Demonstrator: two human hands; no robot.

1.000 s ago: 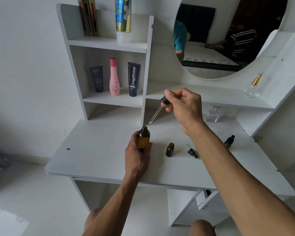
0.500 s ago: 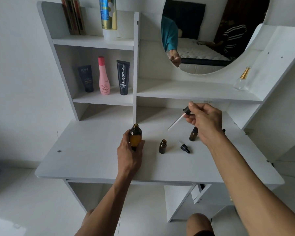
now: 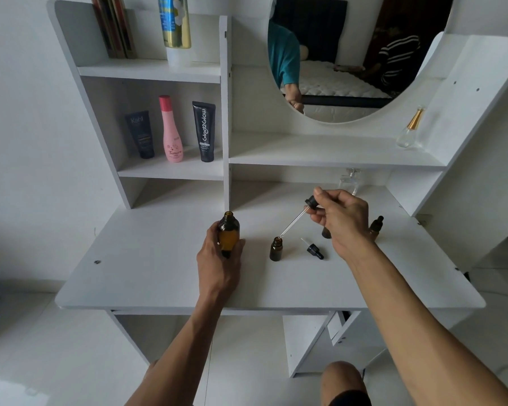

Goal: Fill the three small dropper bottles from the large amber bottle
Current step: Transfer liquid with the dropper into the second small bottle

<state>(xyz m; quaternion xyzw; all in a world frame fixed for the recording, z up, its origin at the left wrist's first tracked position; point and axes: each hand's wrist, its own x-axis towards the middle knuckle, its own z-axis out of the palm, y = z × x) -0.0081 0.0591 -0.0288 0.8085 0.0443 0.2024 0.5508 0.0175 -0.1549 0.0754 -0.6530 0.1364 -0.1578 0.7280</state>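
Note:
My left hand (image 3: 219, 259) grips the large amber bottle (image 3: 228, 230), which stands uncapped on the white desk (image 3: 159, 259). Pinched at its black bulb by my right hand (image 3: 342, 221) is a long glass dropper (image 3: 295, 219); its tip sits at the mouth of an open small dropper bottle (image 3: 276, 249). A small black dropper cap (image 3: 313, 249) lies on the desk just right of that bottle. One capped small bottle (image 3: 376, 225) stands behind my right wrist. Another small bottle (image 3: 326, 232) is mostly hidden by my right hand.
The desk's shelves hold a dark tube (image 3: 140, 134), a pink bottle (image 3: 171, 130) and a black tube (image 3: 204, 131). A round mirror (image 3: 349, 54) hangs above. Clear perfume bottles stand on the right shelf (image 3: 409, 130) and below it (image 3: 349, 181).
My right hand has carried the dropper from above the large bottle's mouth rightward and down to the small open bottle. My left hand keeps its grip on the large bottle.

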